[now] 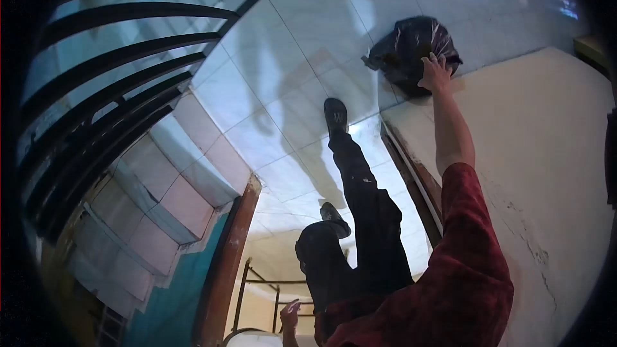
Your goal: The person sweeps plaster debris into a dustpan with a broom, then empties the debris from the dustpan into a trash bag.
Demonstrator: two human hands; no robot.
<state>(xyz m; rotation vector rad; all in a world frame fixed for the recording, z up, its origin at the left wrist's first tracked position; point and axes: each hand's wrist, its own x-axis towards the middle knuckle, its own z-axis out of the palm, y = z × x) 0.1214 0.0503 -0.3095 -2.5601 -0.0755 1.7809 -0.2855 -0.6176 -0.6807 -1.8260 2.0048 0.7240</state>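
Observation:
A black plastic bag (405,48), full and crumpled, sits on the tiled floor by the corner of the wall. My right arm is stretched forward to it, and my right hand (436,72) overlaps the bag's near side with its fingers spread. Down low in the view, my left hand (290,315) hangs beside my leg, fingers loosely bent and apart, with nothing visible in it.
Dark metal railing (135,13) and tiled steps (160,193) are on the left. A brown door frame (225,263) flanks the doorway where my legs pass. A pale wall (533,173) runs along the right. Shadows fall across the tiled floor (289,38).

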